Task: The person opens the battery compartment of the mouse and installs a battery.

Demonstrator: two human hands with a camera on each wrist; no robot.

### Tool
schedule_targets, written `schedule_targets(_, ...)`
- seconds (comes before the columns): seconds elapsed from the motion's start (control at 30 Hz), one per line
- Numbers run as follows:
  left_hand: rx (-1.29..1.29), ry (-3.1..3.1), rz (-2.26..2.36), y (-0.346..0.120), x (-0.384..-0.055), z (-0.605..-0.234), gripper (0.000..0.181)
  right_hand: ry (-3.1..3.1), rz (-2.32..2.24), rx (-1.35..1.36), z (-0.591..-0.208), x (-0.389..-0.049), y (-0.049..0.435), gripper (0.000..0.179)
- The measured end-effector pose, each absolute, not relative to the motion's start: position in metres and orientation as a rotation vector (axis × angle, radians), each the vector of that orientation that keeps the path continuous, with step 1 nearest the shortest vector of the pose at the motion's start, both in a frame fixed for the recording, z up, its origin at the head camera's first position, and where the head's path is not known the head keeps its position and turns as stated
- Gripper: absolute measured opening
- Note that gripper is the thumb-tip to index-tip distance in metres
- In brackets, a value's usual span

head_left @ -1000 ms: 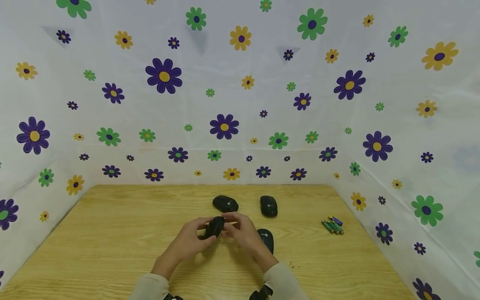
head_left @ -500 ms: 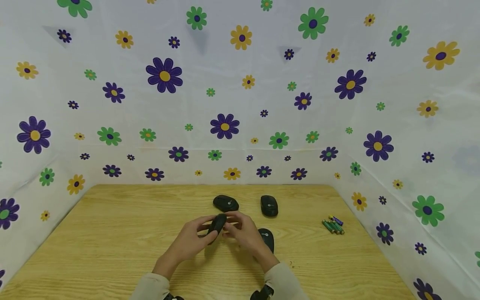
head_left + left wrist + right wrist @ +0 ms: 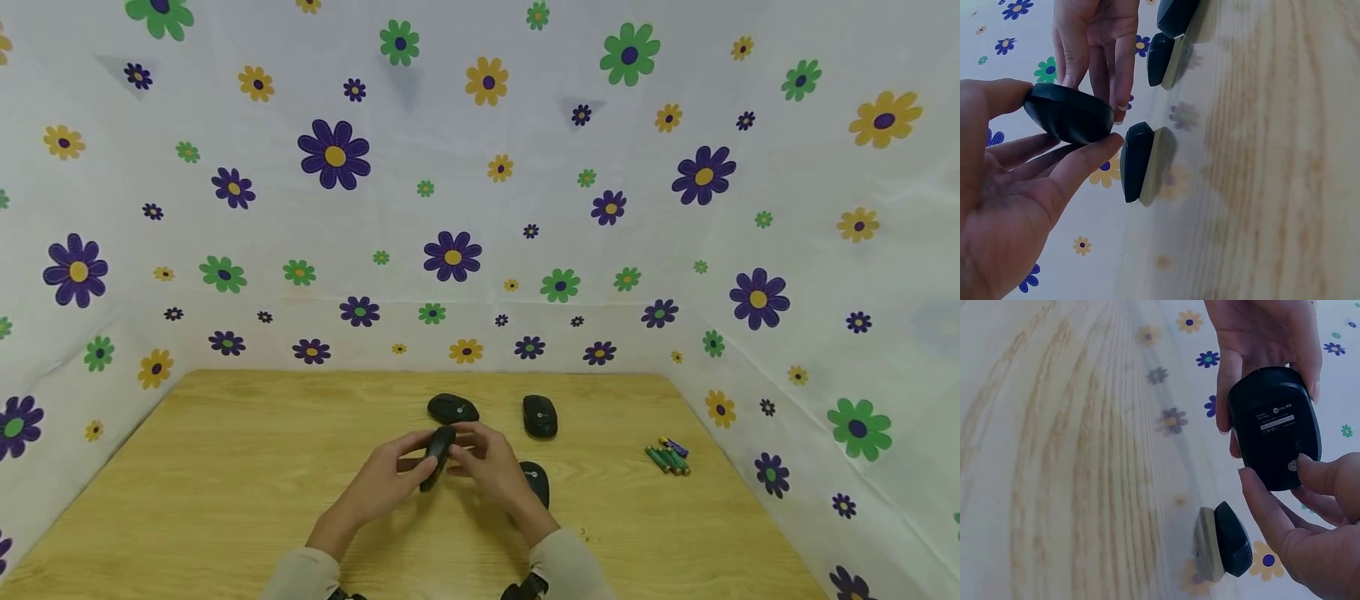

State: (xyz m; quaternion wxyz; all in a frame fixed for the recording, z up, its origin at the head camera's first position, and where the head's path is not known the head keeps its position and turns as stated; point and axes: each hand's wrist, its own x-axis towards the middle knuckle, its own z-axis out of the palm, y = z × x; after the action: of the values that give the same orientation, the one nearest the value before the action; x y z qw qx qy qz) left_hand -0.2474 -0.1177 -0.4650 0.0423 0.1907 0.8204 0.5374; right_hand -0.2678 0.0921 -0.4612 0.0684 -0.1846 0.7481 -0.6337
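A black computer mouse (image 3: 437, 458) is held up over the table between both hands, turned nearly on edge in the head view. My left hand (image 3: 378, 482) grips it by its sides, thumb on one edge and fingers on the other, as the left wrist view shows. In the right wrist view its flat underside (image 3: 1272, 440) carries a printed label and a small round mark. There my right hand (image 3: 1319, 515) pinches the lower end, the thumb on the underside close to that mark and the other fingers partly hidden behind the mouse.
Two more black mice lie farther back, a left one (image 3: 453, 408) and a right one (image 3: 540, 416). Another mouse (image 3: 536, 483) is partly covered by the right wrist. Several green batteries (image 3: 667, 460) and a purple one (image 3: 673, 447) lie at right. Flower-patterned sheets enclose the wooden table (image 3: 262, 450).
The held mouse has tipped further onto its edge and shifted slightly to the right between the hands. Both hands keep their hold in nearly the same place.
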Motion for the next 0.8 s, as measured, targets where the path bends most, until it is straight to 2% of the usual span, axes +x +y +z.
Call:
schedule_targets(0.33,0.63,2.444,1.639,-0.1201,-0.2474,-0.4659,0.058,2.415,-1.841,-0.575,-0.4618,-0.267,0.0937,0.038)
schedule_targets(0.8,0.539,2.355,1.694,-0.1219,-0.2477,-0.4636,0.058,2.571,-1.734,-0.513,-0.464,-0.2678,0.0892,0.033)
